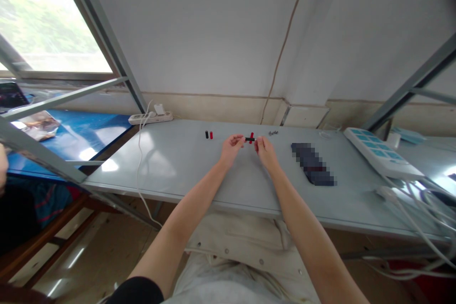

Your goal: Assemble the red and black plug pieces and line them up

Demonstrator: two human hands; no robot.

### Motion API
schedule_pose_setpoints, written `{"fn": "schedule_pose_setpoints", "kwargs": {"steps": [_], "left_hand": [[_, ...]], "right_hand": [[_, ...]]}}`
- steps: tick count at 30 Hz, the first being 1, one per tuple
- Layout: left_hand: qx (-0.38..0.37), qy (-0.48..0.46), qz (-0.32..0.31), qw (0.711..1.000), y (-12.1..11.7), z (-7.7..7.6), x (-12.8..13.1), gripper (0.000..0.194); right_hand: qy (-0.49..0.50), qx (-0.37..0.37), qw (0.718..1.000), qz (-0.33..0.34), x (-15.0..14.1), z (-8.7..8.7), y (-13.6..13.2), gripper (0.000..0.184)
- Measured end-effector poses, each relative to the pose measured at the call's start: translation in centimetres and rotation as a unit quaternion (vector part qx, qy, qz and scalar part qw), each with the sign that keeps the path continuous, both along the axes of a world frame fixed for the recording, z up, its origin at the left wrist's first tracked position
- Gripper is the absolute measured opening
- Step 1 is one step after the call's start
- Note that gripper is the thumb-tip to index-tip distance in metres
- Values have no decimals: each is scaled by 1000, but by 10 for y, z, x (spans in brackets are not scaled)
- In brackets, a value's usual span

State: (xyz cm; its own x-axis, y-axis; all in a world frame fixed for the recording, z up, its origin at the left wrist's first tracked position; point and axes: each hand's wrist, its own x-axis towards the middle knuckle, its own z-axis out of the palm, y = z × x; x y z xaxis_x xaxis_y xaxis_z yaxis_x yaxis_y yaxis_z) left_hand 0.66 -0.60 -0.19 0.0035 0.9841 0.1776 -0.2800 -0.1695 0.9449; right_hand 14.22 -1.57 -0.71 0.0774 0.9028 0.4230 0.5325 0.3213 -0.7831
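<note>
Over the middle of the grey table, my left hand [232,147] pinches the left end of a small, slim black tube [250,139], which lies level. My right hand [264,149] is closed at the tube's right end, its fingertips pressed together there; any smaller part between them is hidden. Just behind the black tube is a slim red tube [251,136], partly covered by it. Farther left, a short black cylinder [206,135] and a short red cylinder [211,135] stand side by side. Several tiny dark pieces [273,133] lie beyond my right hand.
A pixelated dark flat object [313,164] lies to the right. Beyond it sits a large white power strip [381,152] with trailing cables. Another power strip [151,118] stands at the back left, its white cord [139,166] hanging over the table edge. Metal frame posts [107,33] rise left and right.
</note>
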Motion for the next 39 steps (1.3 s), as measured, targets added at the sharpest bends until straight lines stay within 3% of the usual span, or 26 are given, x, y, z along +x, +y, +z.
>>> {"fn": "schedule_pose_setpoints", "kwargs": {"steps": [5,11,15,19,23,27,29,33,39], "left_hand": [[19,49,14,999,-2,1,1,31],[86,179,42,979,-1,-2,1,30],[128,280,32,951,2,12,-4,28],[148,435,-28,888,26,47,-22,17],[144,608,-27,781,61,81,-49,17],[143,733,-29,664,77,86,-68,17],[135,765,-35,629,79,80,-74,18],[118,778,-37,616,77,69,-82,20],[108,783,-32,611,75,67,-88,20]], "right_hand": [[-44,2,999,-22,-1,4,-3,53],[-61,-8,997,-42,0,3,-4,55],[-63,-16,996,-53,1,2,-3,55],[-71,-26,994,-83,5,1,-1,56],[-69,-33,991,-107,9,-2,2,56],[-74,-40,993,-88,11,-5,4,55],[-69,-36,993,-86,12,-5,4,55],[-64,-31,994,-86,12,-5,4,54],[-59,-31,995,-79,12,-6,4,52]]}}
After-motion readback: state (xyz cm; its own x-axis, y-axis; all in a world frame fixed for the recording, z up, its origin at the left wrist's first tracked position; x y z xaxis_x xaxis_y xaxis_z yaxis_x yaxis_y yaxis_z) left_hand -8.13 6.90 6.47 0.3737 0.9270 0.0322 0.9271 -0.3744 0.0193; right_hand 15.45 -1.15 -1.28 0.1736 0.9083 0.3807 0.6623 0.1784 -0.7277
